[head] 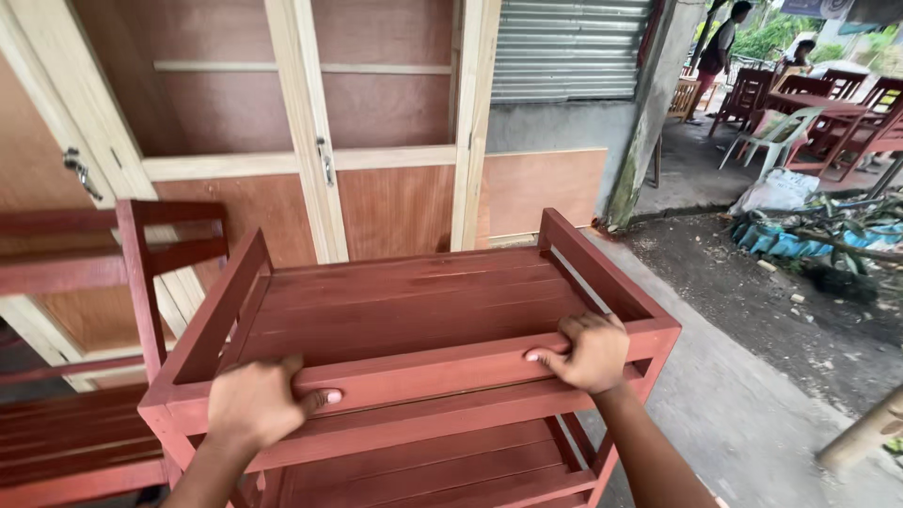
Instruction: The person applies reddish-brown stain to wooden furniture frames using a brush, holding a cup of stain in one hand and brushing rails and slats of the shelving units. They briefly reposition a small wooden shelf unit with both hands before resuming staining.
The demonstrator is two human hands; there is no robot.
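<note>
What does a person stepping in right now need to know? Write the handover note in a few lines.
Left hand: gripping the near top rail of the red wooden shelf rack, thumb on the front.
Right hand: gripping the same rail near the right corner post.
Rack stands upright on the concrete floor, before an unpainted wooden cabinet; another red piece sits left.
Rack is painted and assembled; shelves hold nothing.

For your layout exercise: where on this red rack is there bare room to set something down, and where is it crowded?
The top shelf is bare between its side rails and back rail. The front rail is taken by the left hand and right hand.
</note>
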